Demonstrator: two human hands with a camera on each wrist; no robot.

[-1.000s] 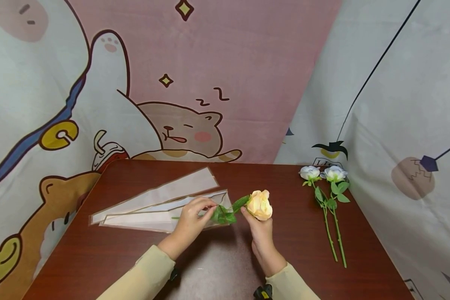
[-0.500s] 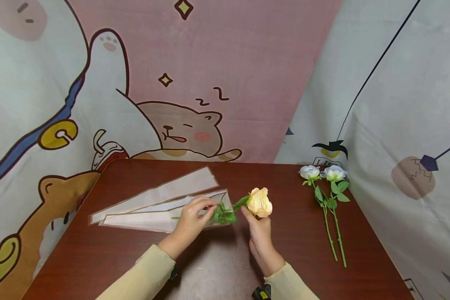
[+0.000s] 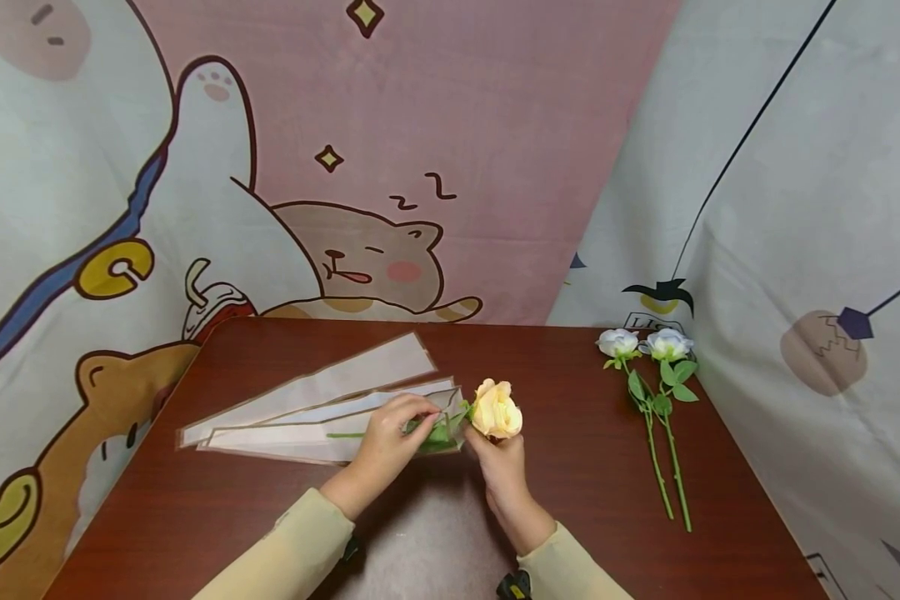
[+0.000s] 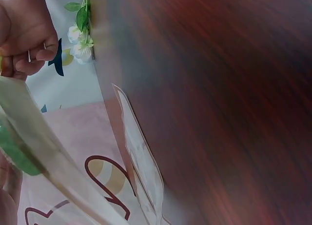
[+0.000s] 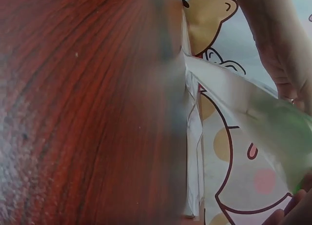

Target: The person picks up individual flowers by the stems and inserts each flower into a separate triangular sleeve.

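A pale yellow artificial rose point(image 3: 497, 408) is held just under its bloom by my right hand point(image 3: 504, 471). Its leaves and green stem point(image 3: 345, 435) lie inside a clear flower sleeve point(image 3: 285, 442) with a tan border. My left hand point(image 3: 390, 437) pinches the sleeve's open edge between thumb and fingers. In the left wrist view the raised sleeve point(image 4: 44, 152) slants past the left hand, green showing through it. The right wrist view has the sleeve point(image 5: 243, 103) lifted off the table, its wide end by the right fingers at the lower corner.
Further flat sleeves point(image 3: 360, 375) lie behind on the brown table point(image 3: 555, 358). Two white roses point(image 3: 663, 400) with long stems rest at the right. A cartoon-printed cloth point(image 3: 495, 167) hangs behind the table.
My right hand has moved left with the yellow rose, and the leaves have slid into the sleeve. The stem end reaches farther left. My left hand stays near the sleeve's mouth.
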